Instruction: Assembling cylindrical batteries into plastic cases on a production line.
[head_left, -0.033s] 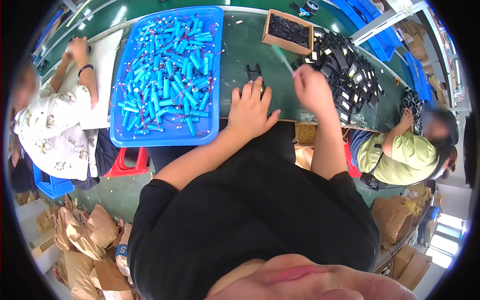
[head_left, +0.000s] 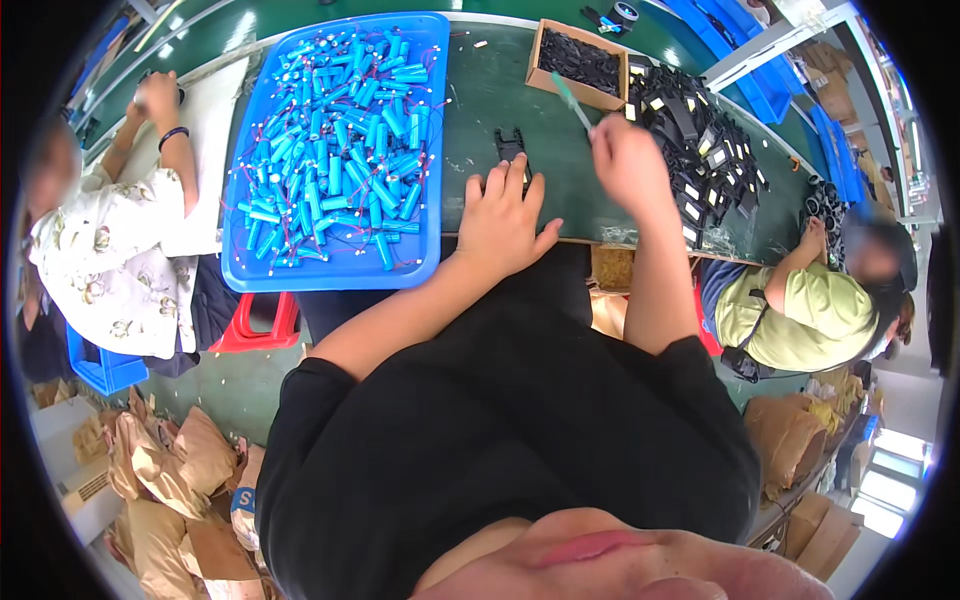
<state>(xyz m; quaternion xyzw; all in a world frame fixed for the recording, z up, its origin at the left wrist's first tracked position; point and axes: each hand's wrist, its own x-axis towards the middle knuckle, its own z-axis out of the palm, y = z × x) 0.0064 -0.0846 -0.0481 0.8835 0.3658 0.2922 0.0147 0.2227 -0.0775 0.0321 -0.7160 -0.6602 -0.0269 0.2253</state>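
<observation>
1. While a co-worker (head_left: 110,260) in a pale patterned shirt is at the far left, beyond the blue tray (head_left: 335,280), both of that person's hands are held close together
2. The blue tray is piled with blue batteries (head_left: 350,165) and thin wires; judging by the heap, plenty remain there
3. Just right of the tray, the left hand (head_left: 503,215) lies palm down with fingers spread, fingertips on a black piece (head_left: 511,143)
4. That black piece lies on the green table (head_left: 480,80), right of the tray; its far end shows two prongs, and the fingers cover its near end, so how far it is finished I cannot tell
5. Farther right of the tray, the right hand (head_left: 632,168) is closed round a thin green tool (head_left: 567,96), its green end slanting away toward a cardboard box (head_left: 600,98) of small black bits (head_left: 580,58)
6. Well right of the tray lies a pile of black parts (head_left: 700,150), some with pale patches; whether these are done or waiting cannot be told
</observation>
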